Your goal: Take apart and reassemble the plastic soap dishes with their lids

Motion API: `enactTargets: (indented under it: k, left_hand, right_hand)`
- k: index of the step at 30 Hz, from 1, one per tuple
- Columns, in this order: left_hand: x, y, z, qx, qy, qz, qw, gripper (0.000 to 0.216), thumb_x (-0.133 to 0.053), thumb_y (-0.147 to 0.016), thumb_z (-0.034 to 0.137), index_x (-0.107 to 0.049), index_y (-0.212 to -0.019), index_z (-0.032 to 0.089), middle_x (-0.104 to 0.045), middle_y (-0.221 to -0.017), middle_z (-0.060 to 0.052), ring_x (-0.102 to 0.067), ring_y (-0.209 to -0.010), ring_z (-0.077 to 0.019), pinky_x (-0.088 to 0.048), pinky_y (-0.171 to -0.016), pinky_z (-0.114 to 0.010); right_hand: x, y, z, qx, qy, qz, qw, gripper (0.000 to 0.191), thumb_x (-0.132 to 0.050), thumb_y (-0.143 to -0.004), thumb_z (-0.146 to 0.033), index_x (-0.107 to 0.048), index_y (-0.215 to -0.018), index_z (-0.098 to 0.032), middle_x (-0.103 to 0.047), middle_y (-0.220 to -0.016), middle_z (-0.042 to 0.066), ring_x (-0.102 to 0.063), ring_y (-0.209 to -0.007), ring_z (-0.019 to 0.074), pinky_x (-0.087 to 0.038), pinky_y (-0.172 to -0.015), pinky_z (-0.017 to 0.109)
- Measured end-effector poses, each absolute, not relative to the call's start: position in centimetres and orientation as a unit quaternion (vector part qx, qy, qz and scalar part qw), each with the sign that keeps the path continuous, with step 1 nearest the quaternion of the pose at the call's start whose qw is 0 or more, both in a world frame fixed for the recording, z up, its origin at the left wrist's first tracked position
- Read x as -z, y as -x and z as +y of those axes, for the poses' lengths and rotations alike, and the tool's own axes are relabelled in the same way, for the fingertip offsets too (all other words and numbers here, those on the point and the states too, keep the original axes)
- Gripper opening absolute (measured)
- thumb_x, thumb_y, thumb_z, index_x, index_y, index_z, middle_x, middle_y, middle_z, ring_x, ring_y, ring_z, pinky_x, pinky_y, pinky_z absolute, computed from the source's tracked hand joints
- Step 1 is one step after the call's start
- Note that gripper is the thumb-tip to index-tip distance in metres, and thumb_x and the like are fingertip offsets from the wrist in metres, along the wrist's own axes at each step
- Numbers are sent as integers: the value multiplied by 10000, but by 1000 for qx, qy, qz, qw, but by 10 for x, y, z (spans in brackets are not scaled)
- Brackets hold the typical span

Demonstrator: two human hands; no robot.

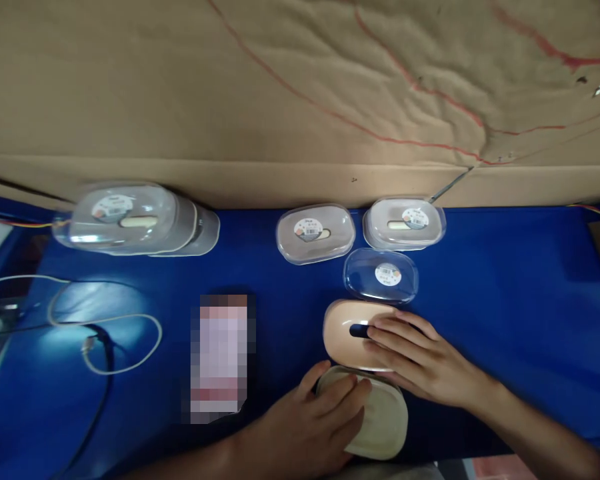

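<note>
Two open palms lie flat, left hand (310, 427) on cream tray (385, 420), right hand (420, 363) on peach tray (340, 327), which could bump the clear lid (381, 275) at 12 o'clock.

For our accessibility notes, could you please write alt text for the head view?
The right hand rests on a peach oval tray and the left hand on a cream oval tray, on a blue table. A clear lid lies just beyond them.
</note>
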State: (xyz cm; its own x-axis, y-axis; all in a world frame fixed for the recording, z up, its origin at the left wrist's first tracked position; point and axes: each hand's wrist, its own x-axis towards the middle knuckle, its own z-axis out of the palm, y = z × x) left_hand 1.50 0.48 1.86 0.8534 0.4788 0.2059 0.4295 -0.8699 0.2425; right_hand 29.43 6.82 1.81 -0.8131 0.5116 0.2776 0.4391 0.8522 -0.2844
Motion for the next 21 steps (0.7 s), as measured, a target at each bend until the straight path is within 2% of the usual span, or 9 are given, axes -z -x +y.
enactTargets:
  k: [2, 7, 11, 16, 21]
  left_hand:
    - [-21, -11, 8, -143, -953, 246, 98, 350, -523, -1042, 462, -744, -1167, 221, -667, -1373, -61, -506, -1271, -231, -231, -1221, -454]
    - [-26, -3, 12, -130, -961, 226, 96, 450, -574, -995, 615, -737, -1164, 231, -679, -1328, -43, -502, -1219, -235, -312, -1137, -411]
    - [-19, -7, 9, -137, -958, 230, 102, 429, -576, -1014, 581, -728, -1172, 212, -708, -1230, -39, -554, -1162, -223, -341, -1098, -386]
    - [-14, -13, 7, -143, -960, 222, 92, 311, -590, -1035, 426, -723, -1176, 183, -712, -1126, -41, -576, -1126, -222, -333, -1099, -399]
    - [-21, -9, 8, -144, -964, 220, 43, 404, -569, -1048, 504, -706, -1208, 159, -706, -1124, -67, -573, -1135, -238, -340, -1066, -430]
  right_hand:
    - [-18, -293, 69, -107, 248, -946, 180, 305, -561, -1064, -201, -689, -1332, -130, -751, -1314, 73, -628, -1318, 228, -361, -1259, 449]
    - [-21, -290, 70, -125, 254, -942, 178, 303, -621, -1018, -182, -701, -1308, -147, -777, -1235, 74, -669, -1257, 226, -426, -1205, 458]
    - [-20, -286, 72, -135, 265, -939, 171, 270, -614, -1029, -215, -703, -1283, -188, -788, -1197, 52, -676, -1236, 201, -410, -1198, 444]
    - [-16, -285, 76, -140, 268, -934, 188, 264, -631, -1039, -331, -696, -1266, -213, -798, -1121, 40, -684, -1187, 203, -353, -1199, 438]
    - [-14, -284, 70, -136, 262, -927, 233, 301, -654, -997, -370, -684, -1230, -183, -764, -998, 50, -682, -1106, 237, -328, -1150, 468]
